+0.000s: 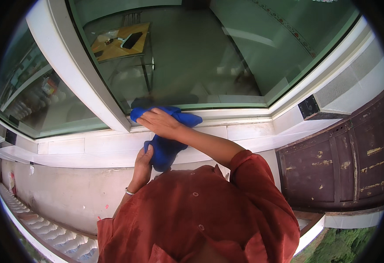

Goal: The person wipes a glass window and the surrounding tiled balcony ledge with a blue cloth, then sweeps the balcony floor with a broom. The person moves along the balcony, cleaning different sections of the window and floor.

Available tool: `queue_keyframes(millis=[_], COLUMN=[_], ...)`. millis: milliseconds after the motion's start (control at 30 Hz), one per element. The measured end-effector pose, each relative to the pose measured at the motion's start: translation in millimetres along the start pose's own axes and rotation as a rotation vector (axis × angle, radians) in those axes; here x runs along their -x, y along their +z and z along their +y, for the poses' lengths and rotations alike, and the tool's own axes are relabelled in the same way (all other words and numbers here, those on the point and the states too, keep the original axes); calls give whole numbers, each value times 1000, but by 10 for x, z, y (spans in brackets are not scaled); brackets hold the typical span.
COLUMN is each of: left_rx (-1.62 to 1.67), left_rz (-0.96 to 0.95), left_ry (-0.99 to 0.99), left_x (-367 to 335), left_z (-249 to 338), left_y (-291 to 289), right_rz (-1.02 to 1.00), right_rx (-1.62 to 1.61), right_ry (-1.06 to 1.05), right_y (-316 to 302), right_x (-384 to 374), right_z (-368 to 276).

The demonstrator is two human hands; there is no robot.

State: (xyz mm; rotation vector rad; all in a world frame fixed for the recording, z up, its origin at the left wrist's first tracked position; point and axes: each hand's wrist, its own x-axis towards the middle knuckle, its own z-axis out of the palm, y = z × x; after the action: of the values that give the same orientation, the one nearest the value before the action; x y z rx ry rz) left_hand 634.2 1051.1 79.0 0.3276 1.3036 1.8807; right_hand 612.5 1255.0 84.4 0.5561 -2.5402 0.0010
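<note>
A blue cloth point(164, 151) is bunched at the bottom of a large window, partly on the white frame ledge point(240, 113) and partly hanging in front of the tiled sill. My right hand point(160, 123) grips its upper part and presses it against the ledge near the upright white frame bar point(75, 65). Lower and to the left, my left hand point(143, 163) holds the hanging part, thumb on top. The cloth hides most of the left fingers. Behind my right hand, the window glass point(187, 65) shows a dark reflection close to the cloth.
Through the glass a wooden-topped table point(121, 41) is visible. At right stands a worn dark brown door point(332, 168), with a black tile point(308, 108) on the wall corner above. A white tiled sill point(100, 143) runs below the window; a balustrade point(56, 232) lies lower left.
</note>
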Motion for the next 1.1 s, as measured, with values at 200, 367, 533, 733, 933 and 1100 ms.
queue_keyframes(millis=[200, 367, 533, 733, 933, 1100], left_rx=[34, 75, 42, 13, -27, -110], left_rz=[-48, 24, 55, 58, -17, -127], left_ry=[-77, -53, -40, -76, -158, -196], left_x=[-11, -22, -49, -102, -86, -159], left_z=[-15, -103, -90, -135, -153, -211], left_y=[36, -138, -154, -68, 229, 464], right_rz=[55, 15, 99, 142, 169, 274], right_rx=[-31, -16, 82, 142, 127, 209], right_ry=[84, 197, 193, 239, 489, 709], right_y=[202, 406, 418, 174, -351, -784], right_x=[-190, -306, -255, 85, 918, 1885], right_z=[-143, -287, -291, -168, 63, 327])
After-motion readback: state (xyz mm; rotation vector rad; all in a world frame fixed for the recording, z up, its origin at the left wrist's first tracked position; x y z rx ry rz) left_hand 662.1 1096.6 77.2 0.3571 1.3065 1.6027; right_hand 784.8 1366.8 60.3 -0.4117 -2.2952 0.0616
